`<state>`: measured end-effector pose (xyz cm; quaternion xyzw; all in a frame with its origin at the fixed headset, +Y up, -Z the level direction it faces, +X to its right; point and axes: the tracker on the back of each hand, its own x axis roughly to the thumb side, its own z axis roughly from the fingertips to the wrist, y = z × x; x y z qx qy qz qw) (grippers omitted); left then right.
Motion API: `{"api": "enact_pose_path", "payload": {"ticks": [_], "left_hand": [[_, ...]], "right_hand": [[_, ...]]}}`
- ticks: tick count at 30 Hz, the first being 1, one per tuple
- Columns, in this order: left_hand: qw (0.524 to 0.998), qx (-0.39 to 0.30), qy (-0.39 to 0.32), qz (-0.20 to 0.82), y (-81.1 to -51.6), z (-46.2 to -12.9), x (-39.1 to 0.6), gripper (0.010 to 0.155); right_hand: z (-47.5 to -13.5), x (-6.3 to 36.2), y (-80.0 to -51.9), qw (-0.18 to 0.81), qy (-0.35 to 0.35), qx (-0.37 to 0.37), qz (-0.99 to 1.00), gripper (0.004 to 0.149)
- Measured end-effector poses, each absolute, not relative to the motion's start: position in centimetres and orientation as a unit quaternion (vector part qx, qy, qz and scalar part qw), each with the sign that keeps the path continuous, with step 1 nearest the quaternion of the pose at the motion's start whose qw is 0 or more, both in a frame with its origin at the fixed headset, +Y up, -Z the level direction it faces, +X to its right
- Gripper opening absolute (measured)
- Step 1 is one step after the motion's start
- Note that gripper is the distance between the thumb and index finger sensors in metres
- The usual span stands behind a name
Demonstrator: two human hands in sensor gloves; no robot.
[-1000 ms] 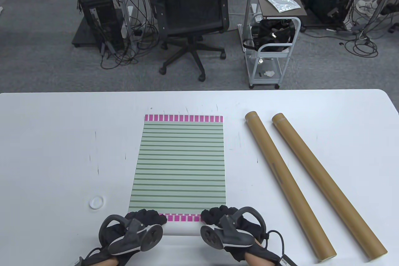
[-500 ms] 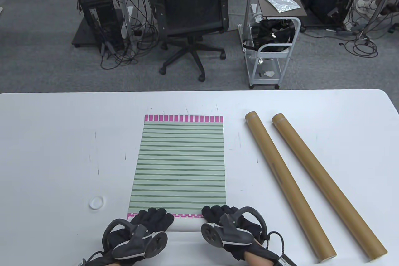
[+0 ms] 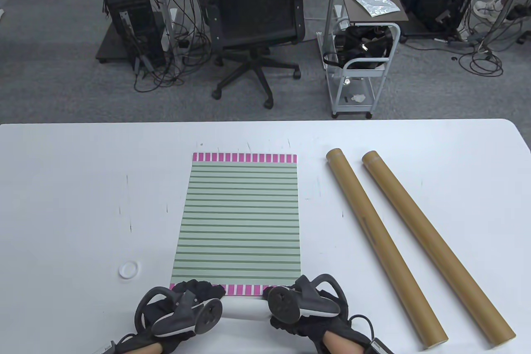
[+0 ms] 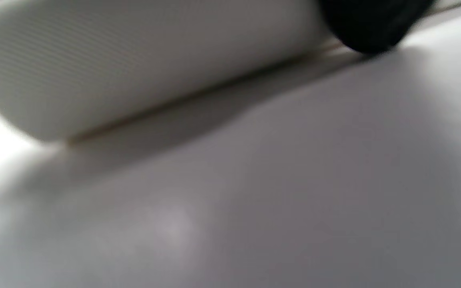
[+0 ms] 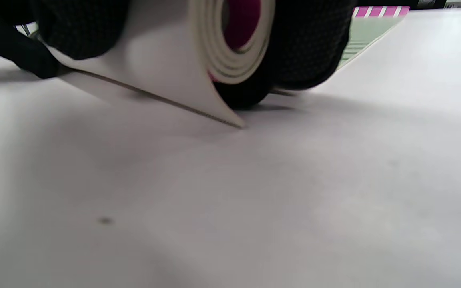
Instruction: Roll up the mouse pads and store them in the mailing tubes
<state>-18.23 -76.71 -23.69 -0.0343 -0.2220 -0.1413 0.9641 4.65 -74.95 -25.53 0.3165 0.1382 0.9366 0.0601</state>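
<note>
Landmark = pad (image 3: 238,221), flat mid-table, green stripes, magenta bands at far and near ends. Near end is curled into a white roll (image 3: 244,308) at the table's (image 3: 62,188) near edge.

- Well left of pad's near corner: small white cap (image 3: 128,269), on its own.
- Left hand (image 3: 178,308): on the roll's left end, fingers curled over it onto the magenta band. Left wrist view is blurred; only shows the roll's white back (image 4: 142,68) on the table and one dark fingertip (image 4: 370,24) touching it.
- Right hand (image 3: 307,308): gripping the roll's right end. Right wrist view shows the spiral (image 5: 230,44), several turns, magenta inside, gloved fingers (image 5: 310,44) wrapped around it, the outer flap's edge touching the table.
- Right of pad: two brown tubes, near tube (image 3: 383,246) and far tube (image 3: 435,246), side by side, slanting down-right, apart from the pad, neither touched.
</note>
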Motion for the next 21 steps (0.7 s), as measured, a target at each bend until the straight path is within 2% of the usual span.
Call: {"api": "enact_pose_path", "payload": {"ticks": [4, 5, 6, 8, 11, 13, 16, 18, 21], "left_hand": [[0.961, 0.095, -0.178, -0.191, -75.3, -23.4, -18.7, 0.067], [0.961, 0.107, -0.169, -0.191, -74.9, -23.6, -18.9, 0.063], [0.964, 0.103, -0.166, -0.180, -74.6, -23.8, -19.3, 0.061], [0.972, 0.045, -0.185, -0.135, -74.2, -24.8, -20.0, 0.057], [0.974, -0.103, -0.200, 0.002, -74.8, -26.6, -22.1, 0.057], [0.970, -0.131, -0.201, 0.025, -75.3, -26.9, -23.2, 0.057], [0.972, -0.118, -0.205, -0.004, -75.2, -26.6, -23.6, 0.057], [0.976, -0.074, -0.202, -0.027, -75.0, -26.1, -23.4, 0.060], [0.979, 0.026, -0.196, -0.054, -74.1, -24.7, -22.3, 0.068]], "right_hand": [[-25.8, 4.4, -74.1, 0.133, 0.152, 0.311, 0.929, 0.069], [-25.8, 4.2, -73.9, 0.133, 0.142, 0.309, 0.931, 0.069], [-25.7, 3.9, -73.5, 0.111, 0.102, 0.304, 0.941, 0.070], [-25.3, 2.6, -73.0, 0.016, -0.016, 0.300, 0.954, 0.079], [-24.0, -0.6, -73.8, -0.199, -0.168, 0.324, 0.909, 0.083], [-23.4, -1.9, -74.6, -0.244, -0.212, 0.335, 0.885, 0.078], [-23.2, -2.3, -75.2, -0.203, -0.193, 0.339, 0.898, 0.070], [-23.2, -2.2, -75.1, -0.195, -0.195, 0.338, 0.900, 0.066], [-22.9, -2.0, -74.5, -0.182, -0.230, 0.326, 0.899, 0.064]]}}
